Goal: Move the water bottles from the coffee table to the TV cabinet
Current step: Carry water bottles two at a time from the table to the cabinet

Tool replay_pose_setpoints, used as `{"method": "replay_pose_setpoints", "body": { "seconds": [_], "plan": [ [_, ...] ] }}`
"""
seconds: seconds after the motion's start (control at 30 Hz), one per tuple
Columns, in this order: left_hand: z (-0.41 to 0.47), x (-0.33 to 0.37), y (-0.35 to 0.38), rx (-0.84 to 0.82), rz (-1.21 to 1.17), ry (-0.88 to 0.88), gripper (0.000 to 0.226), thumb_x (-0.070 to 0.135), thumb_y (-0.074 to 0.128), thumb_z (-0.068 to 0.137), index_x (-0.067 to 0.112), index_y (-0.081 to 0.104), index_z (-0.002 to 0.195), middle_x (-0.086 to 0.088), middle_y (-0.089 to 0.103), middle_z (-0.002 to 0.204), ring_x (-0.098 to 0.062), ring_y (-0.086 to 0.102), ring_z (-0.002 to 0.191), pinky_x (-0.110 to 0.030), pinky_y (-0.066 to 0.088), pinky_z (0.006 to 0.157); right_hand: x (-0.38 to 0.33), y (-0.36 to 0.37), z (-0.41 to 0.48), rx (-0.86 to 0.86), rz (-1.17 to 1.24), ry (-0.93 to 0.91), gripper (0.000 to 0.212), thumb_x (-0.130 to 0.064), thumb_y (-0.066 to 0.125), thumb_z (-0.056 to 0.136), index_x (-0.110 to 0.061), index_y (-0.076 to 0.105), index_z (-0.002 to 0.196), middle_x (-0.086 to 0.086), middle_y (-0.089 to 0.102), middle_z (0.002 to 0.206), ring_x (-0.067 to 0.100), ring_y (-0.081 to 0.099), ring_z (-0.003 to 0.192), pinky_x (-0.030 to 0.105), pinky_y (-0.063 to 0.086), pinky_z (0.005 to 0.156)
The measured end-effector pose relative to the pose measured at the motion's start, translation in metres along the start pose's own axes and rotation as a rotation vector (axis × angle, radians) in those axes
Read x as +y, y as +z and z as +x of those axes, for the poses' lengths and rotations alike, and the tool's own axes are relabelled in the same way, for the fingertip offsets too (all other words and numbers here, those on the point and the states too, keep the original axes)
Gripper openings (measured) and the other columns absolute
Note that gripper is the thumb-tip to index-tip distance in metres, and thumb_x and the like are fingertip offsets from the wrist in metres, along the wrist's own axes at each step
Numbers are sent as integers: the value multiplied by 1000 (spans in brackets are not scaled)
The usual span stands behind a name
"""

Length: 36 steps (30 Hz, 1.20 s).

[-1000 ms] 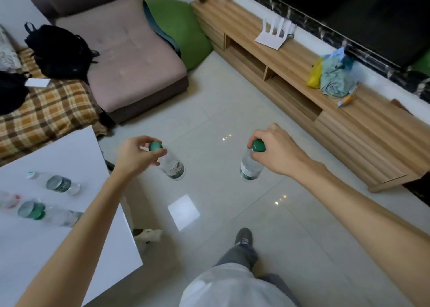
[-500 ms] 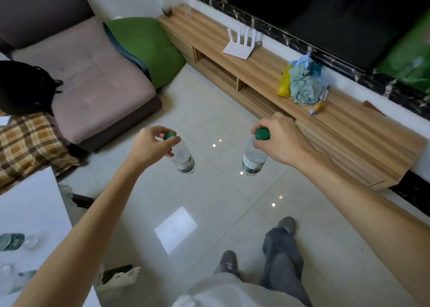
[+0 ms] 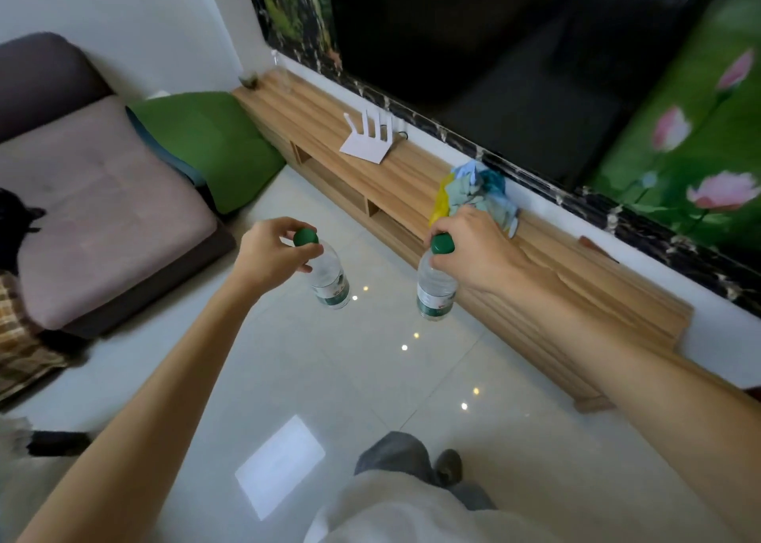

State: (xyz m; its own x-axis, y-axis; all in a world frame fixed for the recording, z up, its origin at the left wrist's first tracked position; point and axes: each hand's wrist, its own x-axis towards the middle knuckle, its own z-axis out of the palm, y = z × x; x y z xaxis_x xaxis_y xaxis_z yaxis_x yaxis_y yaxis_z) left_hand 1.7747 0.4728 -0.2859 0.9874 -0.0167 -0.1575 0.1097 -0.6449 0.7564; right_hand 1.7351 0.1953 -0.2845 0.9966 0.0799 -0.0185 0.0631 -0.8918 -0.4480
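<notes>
Two bottles hang upright, clamped at caps: left hand (image 3: 269, 250) bottle (image 3: 329, 281) over floor; right hand (image 3: 473, 246) bottle (image 3: 435, 291) nearer cabinet (image 3: 576, 279) front edge.

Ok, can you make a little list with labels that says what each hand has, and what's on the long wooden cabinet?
left hand: holds a water bottle by its green cap, bottle tilted, over the floor
right hand: holds a second water bottle by its green cap, hanging almost upright near the cabinet's front
TV cabinet: long, wooden, along the wall under the TV
on the cabinet: white router, bundle of blue and yellow cloths
bottles set on the cabinet: none visible yet
</notes>
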Motion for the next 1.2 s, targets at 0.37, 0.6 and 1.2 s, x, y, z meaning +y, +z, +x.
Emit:
{"method": "replay_pose_setpoints", "body": {
  "seconds": [0.37,0.6,1.2],
  "plan": [
    [119,94,103,-125,-9,111,29,20,75,83,14,70,111,-4,69,109,-15,76,66,-23,54,67,123,-49,78,41,-27,97,20,-16,73,78,-20,75,98,7,66,106,25,59,102,24,41,76],
    [211,145,169,-244,56,186,28,21,74,85,16,69,111,1,68,109,-14,76,68,-28,59,74,199,-64,143,-35,-43,167,17,-19,70,77,-21,75,93,-5,51,83,22,59,95,29,49,73],
    [334,230,409,-532,-264,-197,20,9,62,92,-3,67,108,-18,66,98,-27,70,69,-33,63,70,429,-58,199,-69,186,565,16,-24,67,60,-36,64,70,3,65,88,19,61,77,30,49,69]
  ]
}}
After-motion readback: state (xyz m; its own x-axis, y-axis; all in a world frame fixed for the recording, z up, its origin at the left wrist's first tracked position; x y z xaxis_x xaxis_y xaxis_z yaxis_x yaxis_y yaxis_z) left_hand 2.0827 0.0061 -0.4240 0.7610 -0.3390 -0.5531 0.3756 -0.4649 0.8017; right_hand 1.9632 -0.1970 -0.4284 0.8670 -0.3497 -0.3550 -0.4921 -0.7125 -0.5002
